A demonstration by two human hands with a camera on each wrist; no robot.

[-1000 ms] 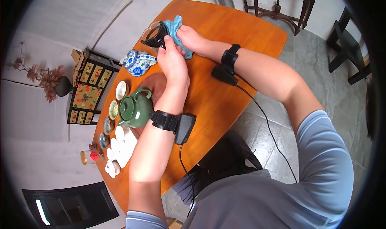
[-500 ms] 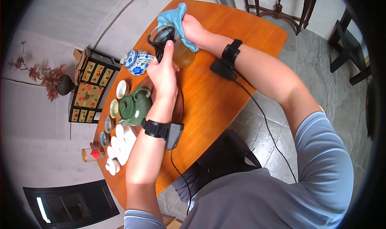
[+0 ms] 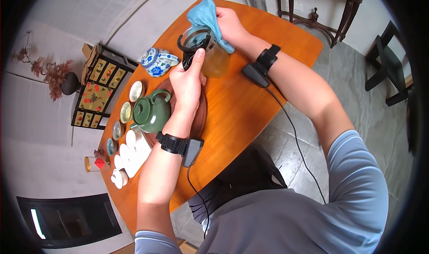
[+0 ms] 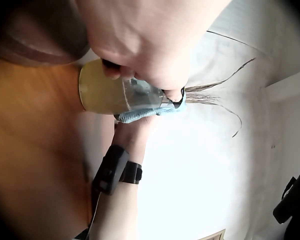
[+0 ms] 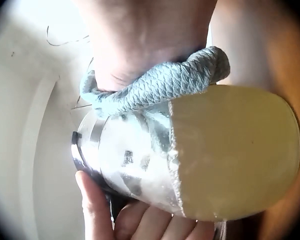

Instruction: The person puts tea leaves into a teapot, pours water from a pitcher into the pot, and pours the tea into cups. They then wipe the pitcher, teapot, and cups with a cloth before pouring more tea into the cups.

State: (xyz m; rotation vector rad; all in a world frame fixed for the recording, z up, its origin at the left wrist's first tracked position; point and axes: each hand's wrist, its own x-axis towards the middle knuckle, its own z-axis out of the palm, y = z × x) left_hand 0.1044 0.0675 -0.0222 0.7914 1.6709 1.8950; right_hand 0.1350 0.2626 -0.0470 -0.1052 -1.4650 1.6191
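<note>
Plainly, the glass jug is clear above and cloudy pale yellow below, with liquid filling more than half of it (a wavy pale line marks the surface). A black collar sits at its mouth, above a black handle. It is upright over the desk; whether its foot touches the wood I cannot tell.

The left grip is closed round the handle, thumb lying along the top. The right grip holds a crumpled blue cloth against the jug's side; most of those fingers are hidden.

As for room, the round brown tray lies close by on the person's side, partly under the left forearm, with the green teapot at its other side. The blue-and-white pot stands near the jug's handle side. The desk's far edge runs just beyond pot and cloth, while a broad stretch of bare wood opens right of the jug, toward the person.
</note>
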